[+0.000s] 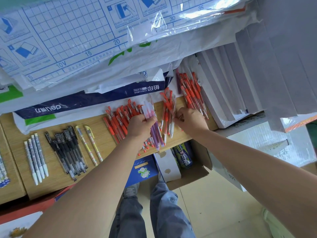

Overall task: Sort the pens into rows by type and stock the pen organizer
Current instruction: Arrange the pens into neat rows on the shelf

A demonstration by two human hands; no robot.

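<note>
On the wooden shelf (101,134) pens lie in groups. My left hand (139,125) grips a bundle of purple pens (155,133) with clear caps. Beside it lies a heap of red pens (118,117). My right hand (191,120) pinches at a loose cluster of red pens (167,107) and a white pen (172,128). More red pens (192,93) lie at the far right against white boxes. Further left sit two yellow patterned pens (89,143), a pile of black pens (66,148) and three white patterned pens (36,157).
Paper packs in plastic wrap (85,103) lie behind the pens, and a large gridded sheet (68,31) overhangs them. White boxes (223,86) stand at the right. Below the shelf edge an open cardboard box (192,176) holds cans and cartons. My legs show on the floor.
</note>
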